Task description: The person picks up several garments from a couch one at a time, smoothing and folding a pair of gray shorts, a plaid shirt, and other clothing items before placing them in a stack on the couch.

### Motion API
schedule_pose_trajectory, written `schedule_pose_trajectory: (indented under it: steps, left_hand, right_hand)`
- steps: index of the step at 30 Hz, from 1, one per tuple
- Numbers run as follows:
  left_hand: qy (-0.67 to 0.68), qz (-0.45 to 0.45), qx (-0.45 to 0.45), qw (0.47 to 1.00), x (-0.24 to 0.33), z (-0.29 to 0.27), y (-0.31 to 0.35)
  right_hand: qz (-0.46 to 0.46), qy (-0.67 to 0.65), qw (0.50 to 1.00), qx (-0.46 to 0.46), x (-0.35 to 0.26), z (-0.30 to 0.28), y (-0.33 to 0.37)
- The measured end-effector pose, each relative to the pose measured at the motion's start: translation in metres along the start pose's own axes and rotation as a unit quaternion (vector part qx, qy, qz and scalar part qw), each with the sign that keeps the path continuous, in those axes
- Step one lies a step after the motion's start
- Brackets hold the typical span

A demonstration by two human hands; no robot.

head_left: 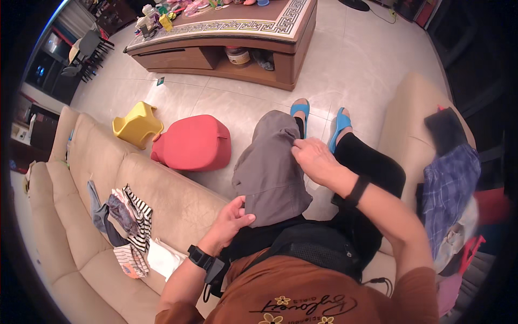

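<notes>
Holding the grey cloth [272,173] on the lap, left thigh side, both hands on it. Left hand [232,220] is narrow, thumb and fingers pinching the near left corner; right hand [317,162] is also narrow, gripping a bunched bit at the far right edge, fingertips partly hidden. Grips sit diagonally apart, probably so the cloth stays stretched and flat between them; thigh underneath likely serves as the support, since no table is within reach. Far end is rounded and creased, draping over the knee; near edge lies straight against the black trousers [367,162]. Room: red stool [194,143] stands just left of the cloth, apart from it, with the yellow stool [129,125] beyond, so leftward swing looks tighter. Sofa [145,186] edge runs close by the left hand; striped clothes [141,213] and white cloth [163,259] lie on it, off to the side, out of the way. Right side: bent leg near the right forearm, then a seat [404,116] with a plaid garment [453,170]. Ahead, floor [210,100] opens past the blue slippers [341,128]; bench [302,56] is well apart.
</notes>
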State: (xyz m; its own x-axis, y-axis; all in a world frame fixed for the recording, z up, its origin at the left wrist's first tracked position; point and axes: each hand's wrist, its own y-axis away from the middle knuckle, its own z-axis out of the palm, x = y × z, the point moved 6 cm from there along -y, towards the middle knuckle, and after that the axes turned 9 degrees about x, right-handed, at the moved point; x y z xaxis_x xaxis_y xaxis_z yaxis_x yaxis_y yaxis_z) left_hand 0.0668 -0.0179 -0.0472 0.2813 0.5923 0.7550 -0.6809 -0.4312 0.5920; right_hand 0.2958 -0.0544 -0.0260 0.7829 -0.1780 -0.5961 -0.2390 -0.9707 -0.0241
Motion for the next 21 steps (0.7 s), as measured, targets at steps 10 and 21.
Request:
schedule_pose_trajectory:
  steps: [10, 21]
  left_hand:
    - [0.021, -0.010, 0.022, 0.999, -0.006, -0.011, -0.002]
    - [0.004, 0.012, 0.032, 0.999, 0.000, -0.021, 0.005]
  right_hand:
    - [-0.157, 0.240, 0.955, 0.070, -0.025, 0.008, 0.011]
    - [0.141, 0.075, 0.987, 0.008, 0.076, 0.026, 0.002]
